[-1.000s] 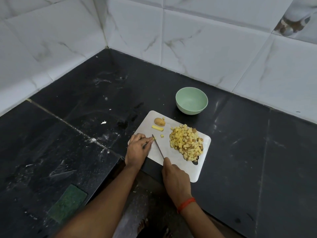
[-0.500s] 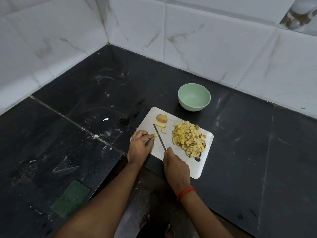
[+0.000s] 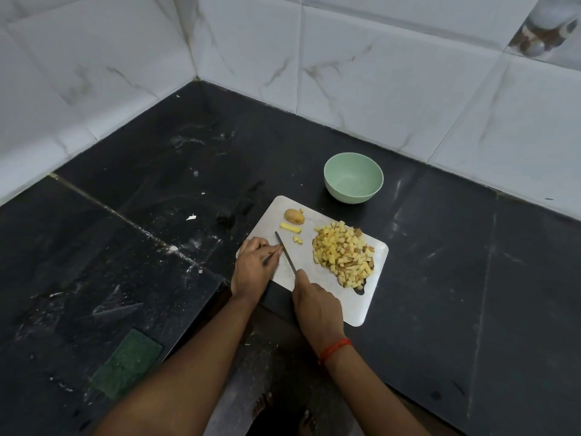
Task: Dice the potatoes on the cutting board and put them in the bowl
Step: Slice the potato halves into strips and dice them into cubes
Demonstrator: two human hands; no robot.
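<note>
Gripping the knife (image 3: 285, 253) in the right hand (image 3: 316, 305), laying its blade on the cutting board (image 3: 355, 306). Curling fingers of the left hand (image 3: 253, 265) beside the blade; unable to tell whether pinching anything. Leaving diced potatoes (image 3: 344, 254) piled on the board, near the bowl (image 3: 352, 196).

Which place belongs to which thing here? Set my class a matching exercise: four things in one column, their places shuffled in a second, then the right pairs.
Things
1. pale green round bowl
2. heap of yellow diced potato
3. dark green scouring pad
4. thin metal knife

Places
A. in the right hand, blade over the white cutting board
B. on the black counter beyond the board
C. on the board's right part
D. on the counter left of the left arm

Pairs: 1-B, 2-C, 3-D, 4-A
</note>
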